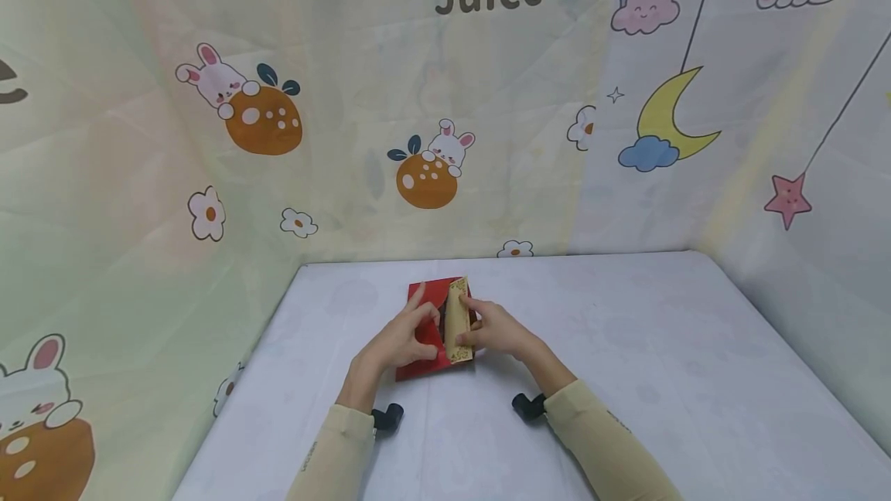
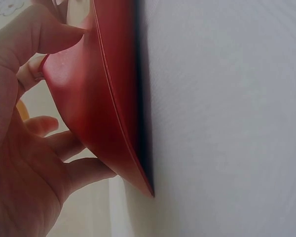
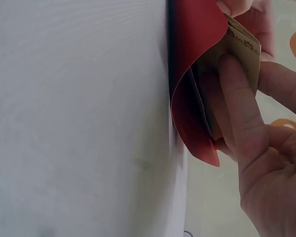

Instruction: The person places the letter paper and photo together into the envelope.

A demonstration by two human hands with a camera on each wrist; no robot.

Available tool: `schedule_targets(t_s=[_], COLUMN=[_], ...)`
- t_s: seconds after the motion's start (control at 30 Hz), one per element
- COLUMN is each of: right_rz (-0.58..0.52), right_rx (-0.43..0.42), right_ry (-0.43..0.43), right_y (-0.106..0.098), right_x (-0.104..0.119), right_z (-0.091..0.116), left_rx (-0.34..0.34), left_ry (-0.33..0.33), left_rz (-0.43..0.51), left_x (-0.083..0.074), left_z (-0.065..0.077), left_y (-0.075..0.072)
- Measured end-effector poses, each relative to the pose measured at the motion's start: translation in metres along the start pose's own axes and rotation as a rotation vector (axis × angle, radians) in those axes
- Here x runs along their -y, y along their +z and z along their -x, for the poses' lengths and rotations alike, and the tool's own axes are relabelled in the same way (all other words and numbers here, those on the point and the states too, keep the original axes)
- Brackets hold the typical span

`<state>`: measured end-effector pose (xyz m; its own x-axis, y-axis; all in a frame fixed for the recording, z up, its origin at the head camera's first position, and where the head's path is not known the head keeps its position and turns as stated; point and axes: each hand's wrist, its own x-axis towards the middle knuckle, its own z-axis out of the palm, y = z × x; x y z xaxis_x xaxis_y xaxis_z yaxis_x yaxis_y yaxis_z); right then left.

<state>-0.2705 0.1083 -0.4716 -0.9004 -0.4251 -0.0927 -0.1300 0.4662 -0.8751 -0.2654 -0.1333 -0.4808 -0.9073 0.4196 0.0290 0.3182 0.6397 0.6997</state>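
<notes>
A red envelope (image 1: 433, 290), its sides bulging apart, lies on the white table in the head view. Out of its opening stands a tan folded card (image 1: 457, 319) with a gold patterned border. My left hand (image 1: 398, 337) pinches the red side between thumb and index finger, and in the left wrist view its other fingers touch the curved red edge (image 2: 84, 94). On the opposite side, my right hand (image 1: 500, 327) grips the tan card. The right wrist view shows its fingers (image 3: 239, 106) against the card's inner face, beside the red flap (image 3: 200, 34). The envelope's inside is mostly hidden.
White cloth covers the table (image 1: 626, 346), which reaches out on both sides of the hands. Printed fabric walls (image 1: 515, 176) rise behind and beside it. A black wrist device (image 1: 387, 417) sits at the left cuff, another (image 1: 529, 407) at the right.
</notes>
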Motion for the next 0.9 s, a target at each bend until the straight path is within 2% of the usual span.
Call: schedule_targets(t_s=[0.13,0.4,0.63,0.9], right_rz=[0.004,0.014,0.039,-0.016], right_rx=[0.038,0.064,0.024,0.076], right_ry=[-0.004,0.002,-0.024,-0.025], right_y=[0.0006,0.0025,0.0039,0.0066], right_x=[-0.0019,-0.0009,-0.0002,-0.0014], right_z=[-0.001,0.0,0.0004,0.0], left_rx=[0.0,-0.006,-0.002,-0.009], left_ry=[-0.005,-0.007,-0.014,-0.01], left_rz=[0.0,0.004,0.001,0.003], left_x=[0.0005,-0.0003,-0.0012,-0.0007], left_z=[0.0001,0.0007,0.0004,-0.0002], left_y=[0.0002,-0.0003,-0.0008,-0.0002])
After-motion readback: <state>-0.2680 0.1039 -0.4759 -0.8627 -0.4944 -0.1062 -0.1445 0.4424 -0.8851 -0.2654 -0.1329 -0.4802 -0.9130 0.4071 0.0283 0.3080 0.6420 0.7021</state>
